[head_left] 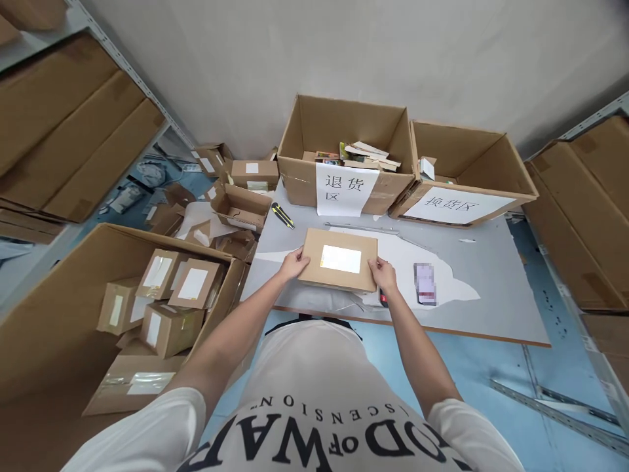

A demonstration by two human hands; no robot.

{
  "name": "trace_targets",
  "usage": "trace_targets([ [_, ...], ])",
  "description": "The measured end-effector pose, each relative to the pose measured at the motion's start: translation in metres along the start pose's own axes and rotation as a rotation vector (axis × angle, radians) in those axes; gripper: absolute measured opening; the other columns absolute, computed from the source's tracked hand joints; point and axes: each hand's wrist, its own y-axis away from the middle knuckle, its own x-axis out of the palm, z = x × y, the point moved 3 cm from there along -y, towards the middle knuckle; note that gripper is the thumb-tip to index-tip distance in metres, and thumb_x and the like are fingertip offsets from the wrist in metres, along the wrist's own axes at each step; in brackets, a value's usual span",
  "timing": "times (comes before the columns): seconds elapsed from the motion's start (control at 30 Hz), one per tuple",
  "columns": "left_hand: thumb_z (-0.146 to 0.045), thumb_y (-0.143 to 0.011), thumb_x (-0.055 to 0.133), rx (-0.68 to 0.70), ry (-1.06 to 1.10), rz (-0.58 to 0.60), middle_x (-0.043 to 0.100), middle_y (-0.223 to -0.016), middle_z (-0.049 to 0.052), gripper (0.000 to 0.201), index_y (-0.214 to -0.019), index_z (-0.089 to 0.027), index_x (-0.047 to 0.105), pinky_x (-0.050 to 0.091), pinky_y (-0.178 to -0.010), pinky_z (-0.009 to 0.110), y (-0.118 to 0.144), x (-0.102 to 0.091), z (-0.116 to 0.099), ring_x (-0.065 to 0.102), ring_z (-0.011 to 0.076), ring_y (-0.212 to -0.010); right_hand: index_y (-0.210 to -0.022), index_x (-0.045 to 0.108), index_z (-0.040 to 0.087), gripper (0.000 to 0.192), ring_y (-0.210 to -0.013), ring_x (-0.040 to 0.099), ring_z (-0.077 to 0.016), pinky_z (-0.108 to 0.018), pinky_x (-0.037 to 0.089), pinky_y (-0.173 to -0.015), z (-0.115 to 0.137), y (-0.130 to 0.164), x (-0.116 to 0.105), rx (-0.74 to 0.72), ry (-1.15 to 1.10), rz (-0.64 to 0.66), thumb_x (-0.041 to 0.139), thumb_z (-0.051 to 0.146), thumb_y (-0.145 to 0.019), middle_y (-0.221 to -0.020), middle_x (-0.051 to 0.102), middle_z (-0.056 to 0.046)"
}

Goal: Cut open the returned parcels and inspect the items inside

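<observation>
I see L hand [293, 265] & R hand [384, 275] pinching opp. ends of carton [341, 259]; phone [425, 284] near, R of R hand.

A brown cardboard box [339, 278] is being held at both ends near the bench's [511, 288] front edge, nearer its left corner. A closed side is facing up, showing a white label [341, 259]. Contact with the bench is proving unclear.

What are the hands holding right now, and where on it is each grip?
A cardboard box with a white label: the left hand holds its left end, the right hand its right end.
</observation>
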Motion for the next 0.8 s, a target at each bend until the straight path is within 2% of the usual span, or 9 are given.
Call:
trace_targets([
  [0.1,-0.041,-0.069,0.069,-0.017,0.179,0.032,0.062,-0.126,0.011,0.071,-0.132,-0.013,0.053,0.047,-0.095,0.036,0.004,0.004,0.006,0.06,0.0261,-0.112,-0.107,0.069,0.02,0.043,-0.088,0.066,-0.0241,-0.031,0.047,-0.074,-0.01,0.0,0.007,0.021,-0.091,-0.01,0.049,0.05,-0.083,-0.099,0.073,-0.009],
  [0.23,-0.045,-0.069,0.071,-0.019,0.272,0.048,0.055,-0.135,0.013,0.079,-0.137,-0.012,0.047,0.042,-0.103,0.041,0.007,0.008,0.008,0.053,0.0288,-0.122,-0.107,0.07,0.019,0.047,-0.09,0.066,-0.0263,-0.035,0.049,-0.078,-0.018,-0.004,0.013,0.057,-0.162,-0.028,0.054,0.053,-0.079,-0.099,0.073,-0.01],
  [0.33,-0.044,-0.069,0.072,-0.038,0.307,0.043,0.053,-0.136,0.013,0.077,-0.136,-0.013,0.048,0.039,-0.106,0.042,0.004,0.009,0.013,0.051,0.0293,-0.124,-0.109,0.069,0.017,0.051,-0.094,0.066,-0.0277,-0.038,0.05,-0.083,-0.022,-0.006,0.016,0.056,-0.264,-0.027,0.058,0.053,-0.076,-0.103,0.072,-0.011],
  [0.4,-0.042,-0.072,0.069,-0.09,0.33,-0.008,0.051,-0.138,0.013,0.071,-0.135,-0.014,0.05,0.039,-0.106,0.043,0.004,0.005,0.023,0.051,0.0291,-0.125,-0.118,0.064,0.015,0.056,-0.101,0.065,-0.0272,-0.039,0.05,-0.087,-0.03,-0.003,0.019,0.052,-0.403,-0.045,0.058,0.052,-0.076,-0.111,0.07,-0.013],
  [0.47,-0.042,-0.077,0.064,-0.146,0.344,-0.073,0.047,-0.141,0.013,0.065,-0.134,-0.015,0.05,0.038,-0.106,0.045,0.009,0.0,0.036,0.049,0.0293,-0.127,-0.128,0.056,0.014,0.061,-0.109,0.062,-0.0257,-0.039,0.049,-0.091,-0.045,0.007,0.021,0.049,-0.557,-0.079,0.052,0.051,-0.08,-0.121,0.065,-0.014],
  [0.53,-0.041,-0.076,0.063,-0.172,0.344,-0.101,0.046,-0.142,0.013,0.064,-0.133,-0.016,0.051,0.037,-0.107,0.046,0.021,-0.005,0.05,0.047,0.0299,-0.129,-0.133,0.051,0.015,0.061,-0.114,0.06,-0.0252,-0.041,0.047,-0.096,-0.064,0.022,0.025,0.039,-0.617,-0.088,0.048,0.048,-0.082,-0.128,0.06,-0.015],
  [0.67,-0.035,-0.057,0.077,-0.122,0.29,-0.018,0.058,-0.131,0.013,0.068,-0.12,-0.014,0.062,0.031,-0.111,0.044,0.05,-0.002,0.069,0.048,0.0304,-0.127,-0.134,0.051,0.021,0.067,-0.118,0.056,-0.0277,-0.044,0.047,-0.097,-0.089,0.056,0.04,-0.024,-0.487,0.061,0.063,0.039,-0.071,-0.133,0.056,-0.011],
  [0.73,-0.04,-0.057,0.076,-0.06,0.216,0.028,0.064,-0.123,0.013,0.063,-0.113,-0.013,0.066,0.033,-0.11,0.045,0.058,0.006,0.072,0.052,0.0301,-0.124,-0.129,0.055,0.021,0.063,-0.113,0.059,-0.0281,-0.043,0.049,-0.092,-0.086,0.065,0.047,-0.05,-0.458,0.095,0.065,0.039,-0.069,-0.128,0.061,-0.012],
  [0.8,-0.047,-0.064,0.071,-0.025,0.163,0.029,0.067,-0.117,0.012,0.058,-0.111,-0.013,0.067,0.036,-0.107,0.045,0.061,0.013,0.073,0.055,0.03,-0.12,-0.117,0.062,0.017,0.052,-0.102,0.064,-0.0275,-0.042,0.051,-0.087,-0.075,0.069,0.05,-0.058,-0.442,0.065,0.061,0.045,-0.073,-0.113,0.068,-0.013],
])
